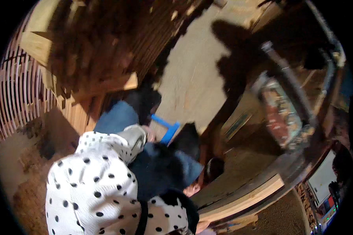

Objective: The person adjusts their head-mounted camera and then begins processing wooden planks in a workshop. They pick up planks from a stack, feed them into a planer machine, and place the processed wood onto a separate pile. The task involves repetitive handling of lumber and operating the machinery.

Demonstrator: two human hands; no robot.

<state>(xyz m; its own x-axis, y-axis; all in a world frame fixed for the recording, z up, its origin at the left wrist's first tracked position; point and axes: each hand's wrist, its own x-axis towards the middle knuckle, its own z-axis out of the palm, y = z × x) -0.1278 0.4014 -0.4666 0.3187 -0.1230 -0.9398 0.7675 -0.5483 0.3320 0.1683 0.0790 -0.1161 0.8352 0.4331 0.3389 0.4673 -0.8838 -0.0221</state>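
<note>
My left hand (150,133) shows as a small blurred patch past the cuff of a white sleeve with black dots. Close beside it, between my jeans-clad legs (155,170), is a bright blue T-shaped thing (170,131); its kind is unclear. Whether the hand grips it cannot be made out. Of my right hand (202,227) only a bit of skin appears beyond a dark cuff at the lower edge, close to a pale wooden strip (243,199). Its fingers are hidden.
Stacked wooden slats (117,43) rise at the upper left, with pale boards (37,45) beside them. A metal-framed machine (286,113), dusty and worn, stands on the right. Concrete floor (192,74) runs between them. A box with small lights (329,215) sits far lower right.
</note>
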